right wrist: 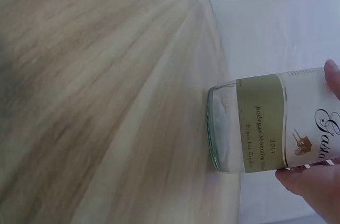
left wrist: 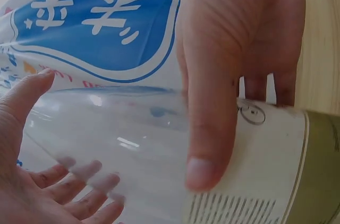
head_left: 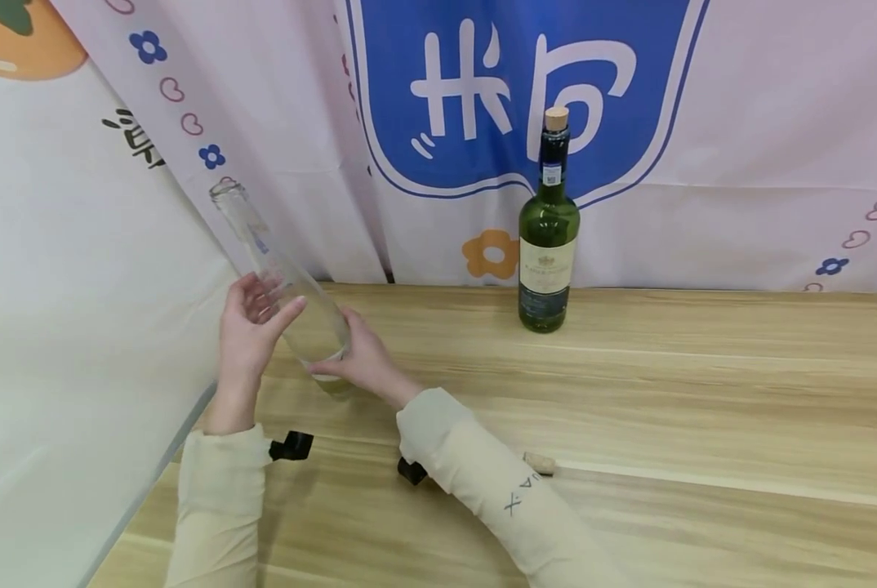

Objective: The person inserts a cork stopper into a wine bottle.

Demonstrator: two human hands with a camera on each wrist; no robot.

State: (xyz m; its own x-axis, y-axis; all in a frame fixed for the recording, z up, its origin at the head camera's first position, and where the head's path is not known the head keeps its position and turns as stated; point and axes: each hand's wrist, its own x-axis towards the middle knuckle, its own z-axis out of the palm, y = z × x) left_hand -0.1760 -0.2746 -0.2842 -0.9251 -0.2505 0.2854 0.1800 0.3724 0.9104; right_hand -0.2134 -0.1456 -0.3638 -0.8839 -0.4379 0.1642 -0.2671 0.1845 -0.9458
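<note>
Cream sleeves (head_left: 221,482) nearest, reaching up from the bottom edge. Both hands at the clear bottle (head_left: 317,331), which sits left of centre over the bench (head_left: 703,392), tilted, neck pointing up and left. Right hand (head_left: 368,355) grasping it low, near the base, thumb across the label (right wrist: 263,123). Left hand (head_left: 249,335) not clenched: fingers spread loosely behind the glass, thumb out on the near side; can't tell how firmly it touches. Can't tell if the base meets the bench. Label white with an olive band, reads 2017. Green bottle (head_left: 549,220) upright at the rear of the bench, stopper (head_left: 556,119) in its mouth. Cork (head_left: 540,464) lying just beside the right sleeve. Printed banner (head_left: 776,122) hanging behind.
</note>
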